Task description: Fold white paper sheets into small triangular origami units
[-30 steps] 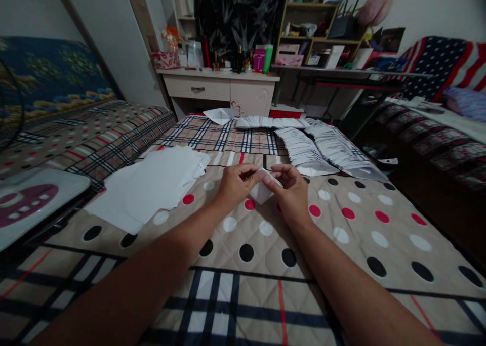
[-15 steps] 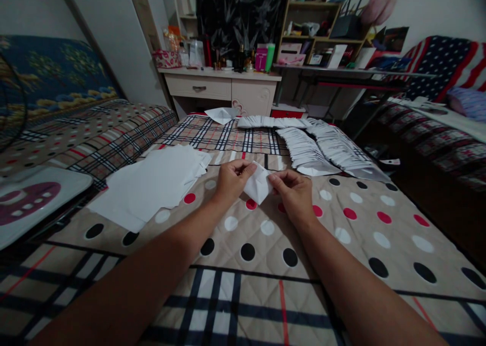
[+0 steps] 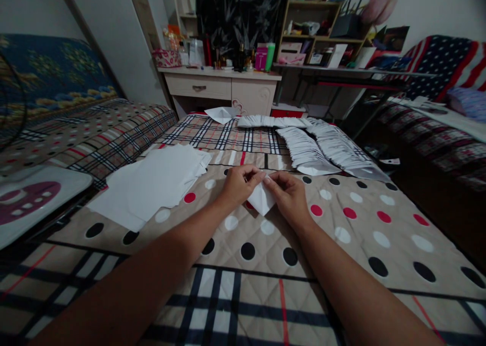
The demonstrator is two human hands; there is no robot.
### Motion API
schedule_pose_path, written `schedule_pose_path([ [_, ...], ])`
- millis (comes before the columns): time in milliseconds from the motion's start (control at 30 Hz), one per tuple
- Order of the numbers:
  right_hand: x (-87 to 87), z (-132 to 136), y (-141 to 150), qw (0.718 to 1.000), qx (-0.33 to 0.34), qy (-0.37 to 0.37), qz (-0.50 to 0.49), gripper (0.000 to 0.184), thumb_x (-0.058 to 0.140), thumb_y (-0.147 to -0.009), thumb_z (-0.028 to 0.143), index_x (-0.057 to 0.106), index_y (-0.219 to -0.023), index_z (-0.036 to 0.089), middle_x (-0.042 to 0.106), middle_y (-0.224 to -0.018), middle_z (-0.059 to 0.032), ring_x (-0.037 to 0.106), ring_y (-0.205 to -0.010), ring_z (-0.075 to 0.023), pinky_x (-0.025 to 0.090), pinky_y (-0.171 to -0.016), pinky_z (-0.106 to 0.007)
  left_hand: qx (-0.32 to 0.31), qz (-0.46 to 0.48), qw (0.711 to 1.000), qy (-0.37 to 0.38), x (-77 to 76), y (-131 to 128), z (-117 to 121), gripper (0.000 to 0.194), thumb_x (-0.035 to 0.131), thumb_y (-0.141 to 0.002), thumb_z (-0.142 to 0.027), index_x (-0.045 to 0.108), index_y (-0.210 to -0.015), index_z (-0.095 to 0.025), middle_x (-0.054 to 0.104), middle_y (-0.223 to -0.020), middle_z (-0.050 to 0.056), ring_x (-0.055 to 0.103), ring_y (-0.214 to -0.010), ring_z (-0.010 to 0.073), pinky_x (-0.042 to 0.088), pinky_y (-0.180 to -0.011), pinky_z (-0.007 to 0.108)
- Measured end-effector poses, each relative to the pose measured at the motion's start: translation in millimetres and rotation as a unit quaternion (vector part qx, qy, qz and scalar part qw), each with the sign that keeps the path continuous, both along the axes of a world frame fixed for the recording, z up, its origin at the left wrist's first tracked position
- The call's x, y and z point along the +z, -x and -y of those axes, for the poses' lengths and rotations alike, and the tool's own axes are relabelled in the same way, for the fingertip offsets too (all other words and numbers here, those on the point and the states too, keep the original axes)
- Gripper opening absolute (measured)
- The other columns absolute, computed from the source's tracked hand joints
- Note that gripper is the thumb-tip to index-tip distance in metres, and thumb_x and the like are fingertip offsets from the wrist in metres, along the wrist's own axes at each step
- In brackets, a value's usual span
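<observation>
Paper piece (image 3: 262, 201), white and folded: between left hand (image 3: 239, 185) and right hand (image 3: 290, 194) | both hands: thumb and fingers pinched on its upper edge, close together | loose sheets (image 3: 152, 181): on bedcover (image 3: 248, 230), left of left hand | paper rows (image 3: 308, 153): beyond right hand; from where I stand they seem folded, but fine detail is too dim

A: Colour of the folded paper (image 3: 261, 202)?
B: White, matching the loose sheets (image 3: 155, 179).
A: Pattern of the bedcover (image 3: 268, 255)?
B: Beige ground; dots in 3 colours: black, white, red. Near edge: navy-and-white plaid, red lines.
A: The upright tube (image 3: 270, 57)?
B: Green, beside a magenta box (image 3: 260, 60).
</observation>
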State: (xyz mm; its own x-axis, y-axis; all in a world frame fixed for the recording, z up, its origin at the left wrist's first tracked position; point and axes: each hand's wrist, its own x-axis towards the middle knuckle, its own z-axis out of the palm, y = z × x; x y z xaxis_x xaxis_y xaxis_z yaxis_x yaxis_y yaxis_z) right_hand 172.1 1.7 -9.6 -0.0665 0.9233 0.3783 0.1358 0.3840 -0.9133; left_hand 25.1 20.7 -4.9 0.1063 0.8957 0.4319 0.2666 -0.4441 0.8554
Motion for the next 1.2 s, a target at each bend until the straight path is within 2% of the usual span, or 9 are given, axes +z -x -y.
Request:
schedule_pose_path([
  [200,1.7,4,3,0.999,0.039,0.028,0.007,0.026,0.066,-0.081,0.04,0.064,-0.07,0.017,0.057,-0.061,0.0018,0.046,-0.056,-0.0116,0.034,-0.052,-0.024,0.059,-0.082,0.993,-0.066,6.7,2,6,0.04,0.051,-0.089,-0.037,0.048,-0.055,-0.017,0.041,-0.051,-0.004,0.039,-0.053,0.0098,0.028,-0.054,0.026],
  [300,2.5,3,4,0.996,0.085,0.037,0.008,0.023,0.063,-0.083,0.04,0.067,-0.079,0.017,0.059,-0.066,0.0014,0.049,-0.059,-0.0122,0.037,-0.055,-0.024,0.105,-0.102,0.986,-0.079,8.9,5,4,0.042,0.048,-0.091,-0.038,0.044,-0.054,-0.018,0.038,-0.05,-0.003,0.036,-0.052,0.0103,0.025,-0.054,0.027],
  [400,4.0,2,5,0.995,0.094,0.026,0.022,0.018,0.062,-0.083,0.035,0.066,-0.08,0.017,0.061,-0.068,0.0009,0.051,-0.061,-0.0127,0.038,-0.057,-0.025,0.126,-0.118,0.981,-0.089,7.9,9,0,0.046,0.046,-0.092,-0.043,0.041,-0.053,-0.018,0.036,-0.049,-0.003,0.034,-0.051,0.0108,0.023,-0.054,0.028],
  [567,1.7,-1,8,0.995,0.053,0.015,0.082,0.014,0.06,-0.081,0.028,0.061,-0.072,0.018,0.056,-0.063,0.0022,0.048,-0.058,-0.0119,0.036,-0.055,-0.024,0.155,-0.19,0.964,-0.105,-0.3,13,-8,0.049,0.048,-0.091,-0.05,0.048,-0.053,-0.019,0.04,-0.048,-0.002,0.035,-0.05,0.0119,0.021,-0.055,0.028],
  [733,-11.5,-12,-4,0.984,-0.028,0.024,0.173,0.013,0.059,-0.08,0.029,0.062,-0.073,0.018,0.061,-0.064,0.0002,0.051,-0.058,-0.0141,0.035,-0.054,-0.025,0.184,-0.269,0.941,-0.094,-5.2,21,-13,0.036,0.056,-0.088,-0.046,0.061,-0.063,-0.021,0.054,-0.055,0.002,0.046,-0.056,0.0157,0.023,-0.056,0.028],
  [867,-12.7,-18,-15,0.964,-0.077,0.019,0.254,0.015,0.059,-0.08,0.031,0.065,-0.076,0.019,0.066,-0.068,-0.0021,0.057,-0.061,-0.0165,0.036,-0.055,-0.026,0.136,-0.244,0.951,-0.13,-3.2,22,-10,0.026,0.055,-0.09,-0.035,0.063,-0.073,-0.018,0.064,-0.076,0.004,0.055,-0.072,0.0159,0.033,-0.064,0.027],
  [967,-7.2,-17,-15,0.941,-0.104,0.028,0.321,0.016,0.058,-0.081,0.032,0.068,-0.079,0.02,0.069,-0.071,-0.0028,0.059,-0.063,-0.0175,0.035,-0.056,-0.026,0.06,-0.24,0.964,-0.093,-4.7,16,-6,0.022,0.062,-0.085,-0.037,0.063,-0.072,-0.019,0.062,-0.073,0.001,0.054,-0.067,0.0137,0.034,-0.063,0.027],
  [1100,-0.2,-12,-11,0.909,-0.142,0.048,0.389,0.016,0.06,-0.081,0.033,0.07,-0.079,0.022,0.072,-0.075,-0.0039,0.062,-0.068,-0.0191,0.032,-0.056,-0.028,-0.055,-0.297,0.953,-0.015,-9.5,11,-5,0.033,0.082,-0.059,-0.046,0.063,-0.067,-0.021,0.06,-0.066,-0.002,0.053,-0.065,0.0148,0.033,-0.061,0.027],
  [1200,2.0,-10,-10,0.889,-0.163,0.054,0.425,0.016,0.061,-0.081,0.036,0.071,-0.08,0.023,0.073,-0.077,-0.0043,0.063,-0.071,-0.0207,0.031,-0.055,-0.029,-0.098,-0.327,0.94,-0.016,-8.4,14,-7,0.048,0.086,-0.044,-0.054,0.062,-0.07,-0.022,0.062,-0.071,-0.001,0.054,-0.071,0.0184,0.033,-0.064,0.029],
])
